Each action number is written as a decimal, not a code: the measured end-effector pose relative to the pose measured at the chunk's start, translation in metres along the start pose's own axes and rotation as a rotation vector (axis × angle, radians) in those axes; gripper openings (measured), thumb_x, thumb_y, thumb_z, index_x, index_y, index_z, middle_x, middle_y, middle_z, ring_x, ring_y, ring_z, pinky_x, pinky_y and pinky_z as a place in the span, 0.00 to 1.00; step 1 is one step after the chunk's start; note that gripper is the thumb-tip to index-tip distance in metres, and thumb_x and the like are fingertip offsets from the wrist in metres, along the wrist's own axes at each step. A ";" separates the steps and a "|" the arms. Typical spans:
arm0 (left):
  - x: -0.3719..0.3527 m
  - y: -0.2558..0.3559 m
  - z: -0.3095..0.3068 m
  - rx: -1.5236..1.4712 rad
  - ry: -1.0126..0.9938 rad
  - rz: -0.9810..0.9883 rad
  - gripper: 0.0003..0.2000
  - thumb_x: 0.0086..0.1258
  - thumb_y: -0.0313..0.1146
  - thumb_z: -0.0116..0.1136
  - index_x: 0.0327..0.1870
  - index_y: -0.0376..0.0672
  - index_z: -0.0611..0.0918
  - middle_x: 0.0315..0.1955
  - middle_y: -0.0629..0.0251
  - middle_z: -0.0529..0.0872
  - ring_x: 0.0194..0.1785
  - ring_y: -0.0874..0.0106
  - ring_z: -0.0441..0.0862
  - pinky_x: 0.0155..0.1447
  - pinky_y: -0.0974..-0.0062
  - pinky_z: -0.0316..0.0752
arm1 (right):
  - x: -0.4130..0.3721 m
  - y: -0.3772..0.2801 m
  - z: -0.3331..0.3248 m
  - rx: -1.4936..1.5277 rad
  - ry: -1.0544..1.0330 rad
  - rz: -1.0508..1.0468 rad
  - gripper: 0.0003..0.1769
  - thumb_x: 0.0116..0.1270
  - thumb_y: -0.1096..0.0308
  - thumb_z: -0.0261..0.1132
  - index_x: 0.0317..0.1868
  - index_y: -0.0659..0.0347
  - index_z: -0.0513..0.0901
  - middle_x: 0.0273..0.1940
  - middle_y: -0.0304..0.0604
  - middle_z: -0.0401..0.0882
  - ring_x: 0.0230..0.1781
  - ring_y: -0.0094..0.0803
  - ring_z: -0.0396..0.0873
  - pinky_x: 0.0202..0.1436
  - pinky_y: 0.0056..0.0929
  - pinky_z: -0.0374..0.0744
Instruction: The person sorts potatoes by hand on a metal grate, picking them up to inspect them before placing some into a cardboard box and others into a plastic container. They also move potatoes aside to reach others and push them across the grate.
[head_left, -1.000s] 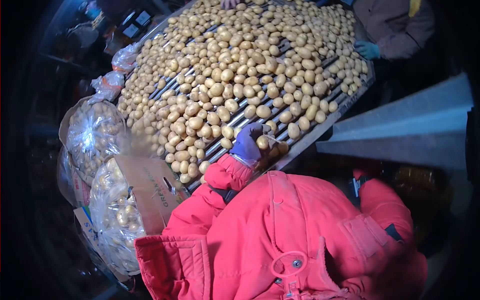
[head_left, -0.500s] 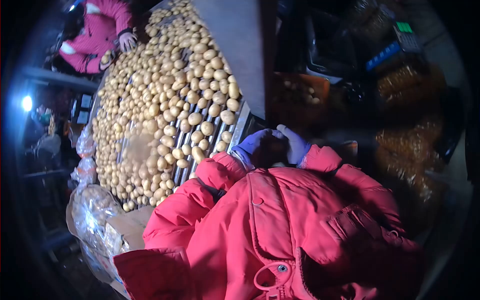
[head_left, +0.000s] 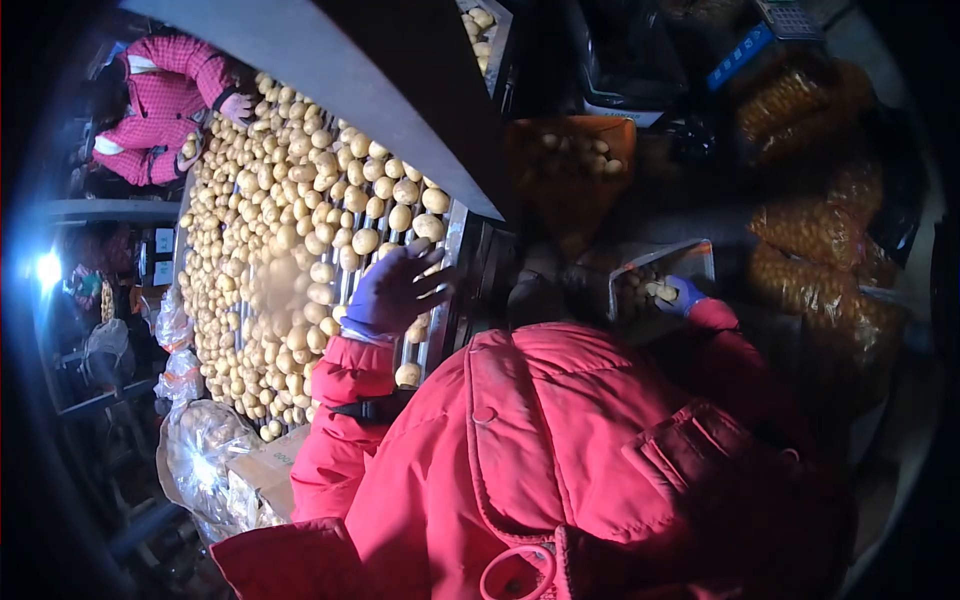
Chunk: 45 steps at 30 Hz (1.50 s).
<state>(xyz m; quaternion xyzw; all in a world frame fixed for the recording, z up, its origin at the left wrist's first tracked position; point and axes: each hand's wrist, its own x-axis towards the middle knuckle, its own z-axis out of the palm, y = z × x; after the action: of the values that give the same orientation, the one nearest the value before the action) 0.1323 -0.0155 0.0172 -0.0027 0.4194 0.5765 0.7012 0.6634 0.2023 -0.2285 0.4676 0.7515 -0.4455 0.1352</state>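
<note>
Many pale potatoes [head_left: 290, 230] cover a roller conveyor [head_left: 350, 285] on the left. My left hand [head_left: 395, 288], in a purple glove, is over the conveyor's near right side, its fingers spread and nothing held in them. On the right, my right hand [head_left: 680, 297], also gloved, is at a small bin [head_left: 703, 262] with potatoes inside. A pale potato [head_left: 661, 291] shows at its fingertips. The fingers look bent round it, though shadow hides part of them.
A co-worker [head_left: 160, 100] in a checked pink jacket reaches to the conveyor's far left. A metal panel [head_left: 330, 70] slopes above it. Behind the small bin is an orange bin [head_left: 570, 165]; filled bags [head_left: 820, 270] are stacked at right. Plastic-wrapped bags [head_left: 205, 450] stand at lower left.
My hands have parted from near each other in front of the jacket. The left moved left over the conveyor and spread; the right moved right to the small bin. The view has shifted.
</note>
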 end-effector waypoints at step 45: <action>-0.151 -0.010 -0.228 0.232 2.233 0.203 0.35 0.69 0.65 0.57 0.69 0.48 0.77 0.73 0.55 0.70 0.77 0.51 0.59 0.77 0.51 0.58 | 0.300 -0.468 -0.115 -0.776 0.091 -1.199 0.13 0.67 0.60 0.67 0.48 0.56 0.83 0.41 0.48 0.79 0.44 0.51 0.77 0.48 0.49 0.74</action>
<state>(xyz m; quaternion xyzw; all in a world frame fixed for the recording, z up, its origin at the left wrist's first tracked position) 0.0097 -0.2517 -0.0466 -0.4176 0.8613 0.2630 -0.1208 0.1451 0.3914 -0.0953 -0.0897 0.9882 -0.1235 -0.0077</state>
